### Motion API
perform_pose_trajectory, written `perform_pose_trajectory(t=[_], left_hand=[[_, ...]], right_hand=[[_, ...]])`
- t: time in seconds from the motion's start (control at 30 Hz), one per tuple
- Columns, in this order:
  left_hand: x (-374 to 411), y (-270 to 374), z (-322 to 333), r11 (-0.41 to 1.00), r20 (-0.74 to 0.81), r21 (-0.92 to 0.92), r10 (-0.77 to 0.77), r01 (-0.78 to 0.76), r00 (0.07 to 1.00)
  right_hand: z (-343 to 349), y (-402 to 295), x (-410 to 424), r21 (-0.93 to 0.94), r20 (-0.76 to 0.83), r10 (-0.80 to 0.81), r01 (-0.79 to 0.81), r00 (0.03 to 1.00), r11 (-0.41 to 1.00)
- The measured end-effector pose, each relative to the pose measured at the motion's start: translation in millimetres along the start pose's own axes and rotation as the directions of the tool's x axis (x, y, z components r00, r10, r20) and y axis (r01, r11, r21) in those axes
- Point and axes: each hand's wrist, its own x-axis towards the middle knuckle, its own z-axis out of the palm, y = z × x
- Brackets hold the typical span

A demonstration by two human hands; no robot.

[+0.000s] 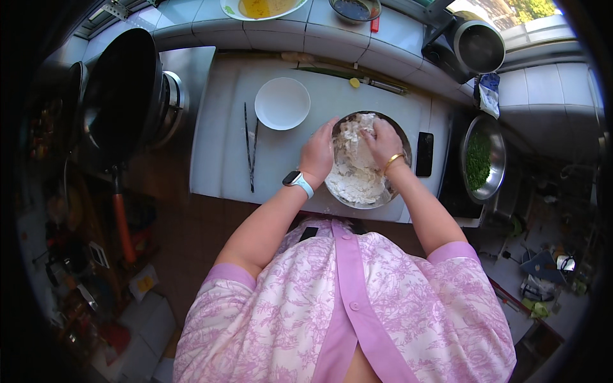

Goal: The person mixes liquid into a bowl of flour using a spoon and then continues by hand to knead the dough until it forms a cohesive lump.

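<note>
A metal mixing bowl (408, 149) holds a shaggy, floury dough (357, 165), with loose dry flour along its lower side. My left hand (318, 152) cups the left side of this bowl and steadies it at the rim. Inside the bowl, my right hand (384, 142) presses its curled fingers into the dough near the upper right; the fingertips are partly hidden in it. To the left of the bowl are an upright white bowl (282, 104), with nothing visible in it, and a pair of dark chopsticks (249, 148) lying on the white board (220, 158).
A black phone (424, 154) lies close to the mixing bowl's right side. Farther right sits a metal basin (498, 165) of chopped greens (478, 160). A large wok (122, 100) stands on the left. On the tiled ledge are a dish of yellow liquid (258, 8) and a glass bowl (355, 10).
</note>
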Motion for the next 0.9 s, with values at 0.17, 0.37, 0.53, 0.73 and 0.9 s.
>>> perform_pose_trajectory(t=[0.17,0.37,0.53,0.73,0.9], left_hand=[[14.6,-0.8,-9.7,1.0,0.101,-0.029,0.005,-0.002,0.995],[-4.9,-11.0,0.9,0.985,0.007,-0.162,-0.064,0.064,0.998],[-19.3,-9.2,8.9,0.97,-0.046,-0.194,-0.155,0.144,0.987],[-21.6,-13.7,12.1,0.99,-0.079,-0.1,-0.107,0.099,0.991],[-19.0,-14.1,8.0,0.989,-0.056,-0.095,-0.115,0.11,0.992]], right_hand=[[-54.4,-8.1,-47.2,0.097,0.0,-0.288,0.286,0.958,0.953],[-44.8,-36.7,-91.3,0.083,0.091,-0.486,0.479,0.869,0.874],[-8.2,-32.8,-82.2,0.125,0.322,-0.444,0.427,0.836,0.896],[20.0,-32.8,-44.3,-0.044,0.303,-0.359,0.39,0.883,0.92],[-1.5,-35.6,-13.2,0.028,0.436,-0.173,0.179,0.883,0.983]])
